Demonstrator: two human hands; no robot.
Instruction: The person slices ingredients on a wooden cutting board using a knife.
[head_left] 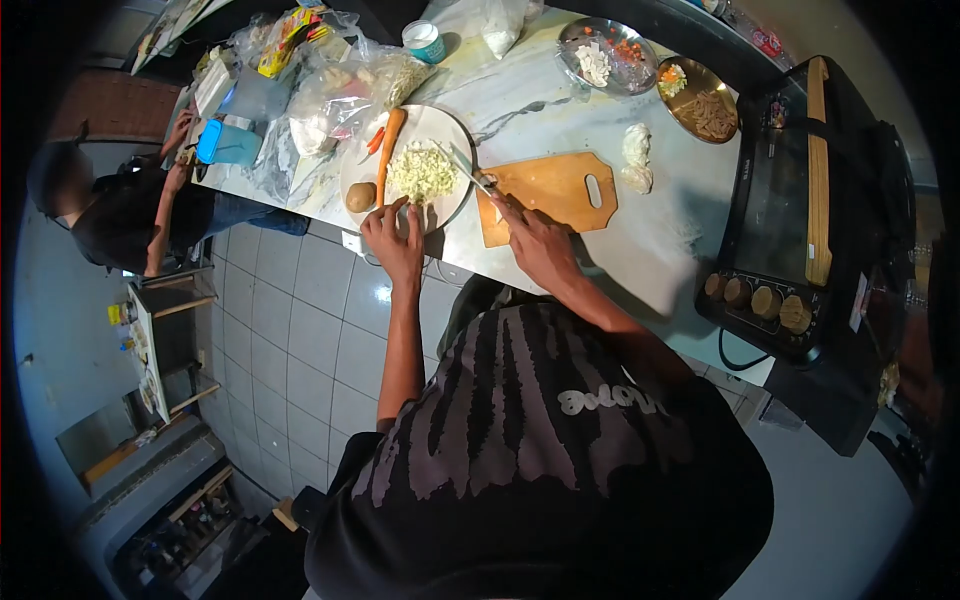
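My right hand point(540, 245) is closed around the handle of a knife point(463, 167), whose blade reaches over the right side of a white plate point(445, 122). At the plate's near rim, my left hand point(396, 243) grips the edge with thumb and fingers. A heap of finely chopped pale pieces point(422, 174) lies on the plate. Left of the heap are a long carrot point(391, 135), a red chili point(376, 141) and a round brown potato point(360, 196). Under my right fingers, a wooden cutting board point(548, 190) lies to the right of the plate.
Plastic bags point(345, 95) and a white-and-teal tub point(424, 42) stand behind the plate. Metal trays of cut food point(640, 75) and shredded food point(712, 115) are farther right, before a black toaster oven point(780, 190). Another person point(125, 215) works at left near a blue-lidded container point(228, 143).
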